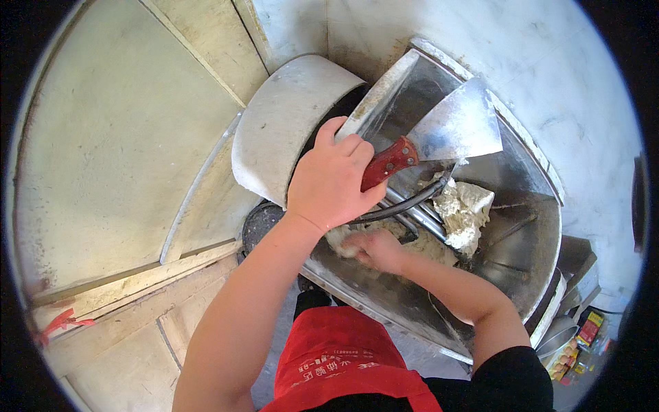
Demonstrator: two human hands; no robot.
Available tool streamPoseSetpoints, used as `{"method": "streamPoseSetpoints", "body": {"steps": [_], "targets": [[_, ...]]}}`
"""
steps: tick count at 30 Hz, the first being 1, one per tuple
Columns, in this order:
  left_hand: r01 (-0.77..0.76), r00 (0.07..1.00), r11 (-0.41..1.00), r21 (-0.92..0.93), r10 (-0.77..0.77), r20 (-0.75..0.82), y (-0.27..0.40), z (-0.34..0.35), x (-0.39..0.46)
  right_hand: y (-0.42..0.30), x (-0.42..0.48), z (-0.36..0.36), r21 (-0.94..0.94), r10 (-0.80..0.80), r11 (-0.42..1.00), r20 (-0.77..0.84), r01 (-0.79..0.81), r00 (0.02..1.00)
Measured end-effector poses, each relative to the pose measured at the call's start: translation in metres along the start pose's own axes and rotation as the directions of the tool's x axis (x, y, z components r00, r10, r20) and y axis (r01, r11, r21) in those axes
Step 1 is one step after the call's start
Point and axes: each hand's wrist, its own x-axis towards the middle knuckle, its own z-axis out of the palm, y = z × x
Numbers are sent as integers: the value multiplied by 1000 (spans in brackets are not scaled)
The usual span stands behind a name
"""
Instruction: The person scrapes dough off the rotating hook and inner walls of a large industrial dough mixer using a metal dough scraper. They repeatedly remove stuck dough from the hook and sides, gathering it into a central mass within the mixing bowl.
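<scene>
My left hand [332, 175] grips the red wooden handle of a dough scraper [455, 126] and rests by the near-left rim of a metal mixer trough [515, 247]. The scraper's wide steel blade points up and to the right over the trough. Down inside, my right hand [378, 251], slightly blurred, has its fingers curled on pale dough [337, 241] at the left end. A larger lump of dough [466, 211] clings to the steel mixing bars [419, 213]. Part of the dough lies hidden beneath my hands and the bars.
A rounded metal housing [293, 118] adjoins the trough on the left. Beyond it stands a wooden worktop [128, 129]. A marble-patterned wall [556, 103] rises behind. At lower right are a metal bowl [558, 335] and eggs [564, 358]. My red apron [334, 345] hangs close to the trough's near rim.
</scene>
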Motion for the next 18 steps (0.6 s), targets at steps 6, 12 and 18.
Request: {"method": "streamPoseSetpoints", "body": {"steps": [6, 12, 18], "targets": [[-3, 1000, 1000, -19, 3, 3, 1, 0, 1, 34, -76, -19, -242, 198, 962, 313, -124, 929], [4, 1000, 1000, -19, -4, 24, 1, 1, 3, 82, -33, 39, 558, 435, 607, 363, -566, 824], [10, 999, 1000, -14, -9, 35, 2, 2, 4, 80, 44, 85, 964, 432, -139, 264, -226, 862]]}}
